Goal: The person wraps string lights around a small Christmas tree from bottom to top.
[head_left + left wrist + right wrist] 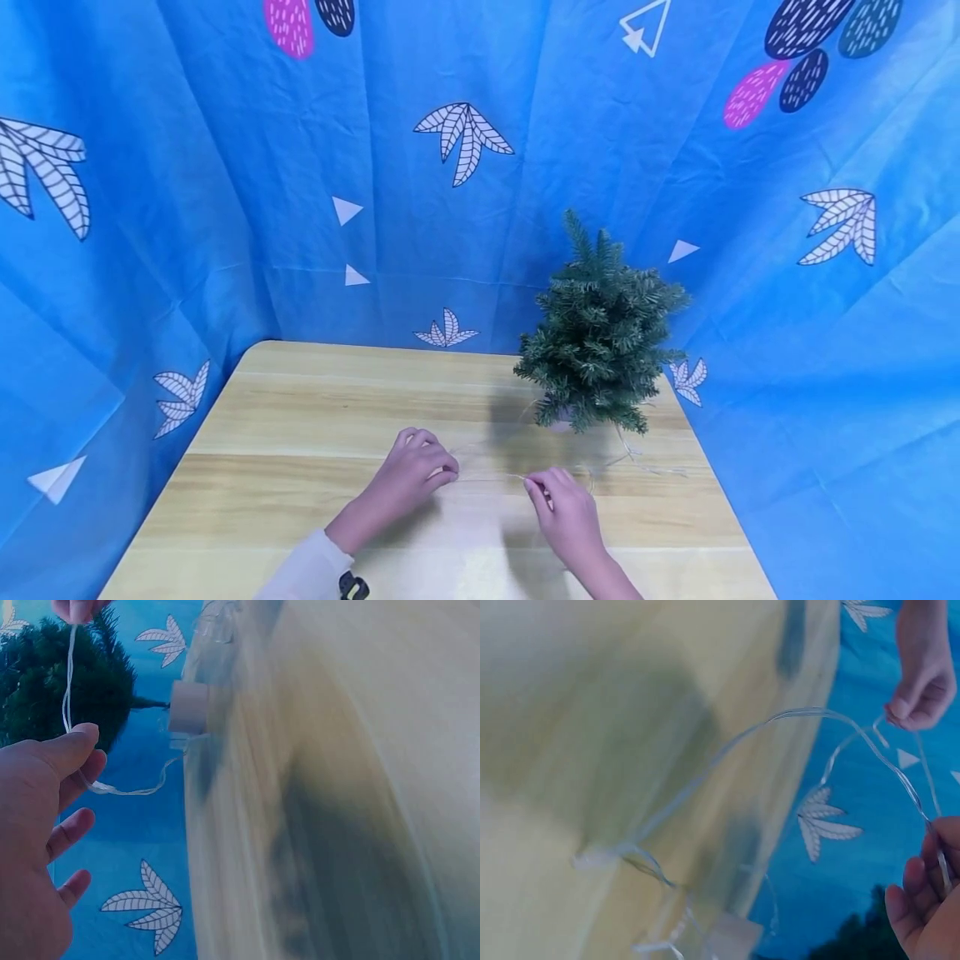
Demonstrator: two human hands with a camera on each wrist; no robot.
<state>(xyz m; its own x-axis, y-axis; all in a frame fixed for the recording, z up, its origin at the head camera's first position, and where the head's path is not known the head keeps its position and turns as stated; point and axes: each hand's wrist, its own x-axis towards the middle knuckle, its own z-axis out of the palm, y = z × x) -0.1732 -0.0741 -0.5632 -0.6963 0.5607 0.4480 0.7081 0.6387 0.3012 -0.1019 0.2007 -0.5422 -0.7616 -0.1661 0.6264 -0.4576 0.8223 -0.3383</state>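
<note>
Cord point(802, 712) pinched narrowly by your left hand point(411, 473) and right hand point(566, 510); untangling step, apparently. Next move likely calls for easing slack loose, clear of tree point(600, 333).

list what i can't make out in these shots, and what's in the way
- Right wrist view: blur hides what the pale piece by the looped wire is.
- Head view: the wire between the hands is too thin and faint to follow.
- Head view: the tree's lower branches hide most of the pot.
- Left wrist view: the left edge cuts off the tree's top.
</note>
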